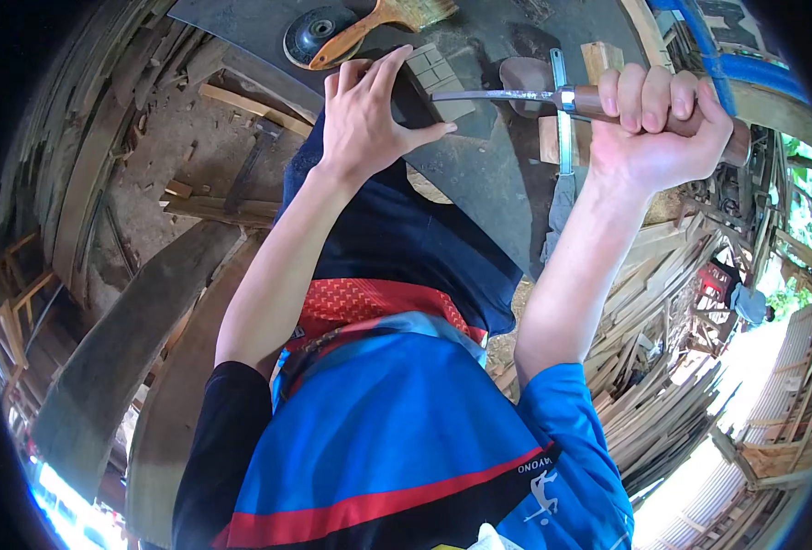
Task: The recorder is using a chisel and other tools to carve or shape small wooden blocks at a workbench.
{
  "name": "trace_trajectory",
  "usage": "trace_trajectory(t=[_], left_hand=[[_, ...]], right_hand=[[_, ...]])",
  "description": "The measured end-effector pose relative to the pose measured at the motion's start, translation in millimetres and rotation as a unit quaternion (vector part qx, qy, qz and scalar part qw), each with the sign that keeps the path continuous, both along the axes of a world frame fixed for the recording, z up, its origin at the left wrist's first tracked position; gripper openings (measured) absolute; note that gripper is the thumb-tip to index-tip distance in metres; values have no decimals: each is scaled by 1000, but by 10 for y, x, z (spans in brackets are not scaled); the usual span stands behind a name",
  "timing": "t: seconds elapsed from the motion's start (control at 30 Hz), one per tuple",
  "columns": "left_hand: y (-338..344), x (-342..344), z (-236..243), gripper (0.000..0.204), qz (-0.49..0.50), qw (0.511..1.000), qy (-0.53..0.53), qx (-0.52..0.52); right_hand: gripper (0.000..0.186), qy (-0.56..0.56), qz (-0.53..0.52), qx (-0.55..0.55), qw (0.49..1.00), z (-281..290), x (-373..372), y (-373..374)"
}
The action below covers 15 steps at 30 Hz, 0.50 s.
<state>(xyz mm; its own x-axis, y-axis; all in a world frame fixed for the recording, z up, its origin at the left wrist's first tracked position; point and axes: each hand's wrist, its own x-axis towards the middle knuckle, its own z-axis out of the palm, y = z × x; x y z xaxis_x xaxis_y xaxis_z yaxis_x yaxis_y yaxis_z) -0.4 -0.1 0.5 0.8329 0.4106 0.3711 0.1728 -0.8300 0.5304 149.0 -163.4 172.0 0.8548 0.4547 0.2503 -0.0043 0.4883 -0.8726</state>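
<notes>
I have the right hand (661, 128) gripping a bladed tool (497, 94), left hand (360, 124) pinching a dark block (414, 96). Overpushing left could mean cuts.

A woodworking workshop: heaped timber strips (672, 403), broad planks (131, 344), a paintbrush (378, 25), a wooden-handled blade (566, 98).

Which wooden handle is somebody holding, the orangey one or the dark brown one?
The dark brown wooden handle with the slender grey metal blade: the right grip wraps around it. The orange-brown wooden brush handle lies unheld across a round grey-black disc.
</notes>
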Motion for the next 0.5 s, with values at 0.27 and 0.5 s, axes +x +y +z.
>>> trace_trajectory(t=[0.27, 0.5], left_hand=[[2, -14, 10, 103, 6, 1000, 3, 8], [3, -16, -4, 101, 3, 1000, -8, 8]], right_hand=[[32, 23, 8, 23, 999, -30, -58, 24], [33, 11, 2, 22, 1000, -10, -28, 18]])
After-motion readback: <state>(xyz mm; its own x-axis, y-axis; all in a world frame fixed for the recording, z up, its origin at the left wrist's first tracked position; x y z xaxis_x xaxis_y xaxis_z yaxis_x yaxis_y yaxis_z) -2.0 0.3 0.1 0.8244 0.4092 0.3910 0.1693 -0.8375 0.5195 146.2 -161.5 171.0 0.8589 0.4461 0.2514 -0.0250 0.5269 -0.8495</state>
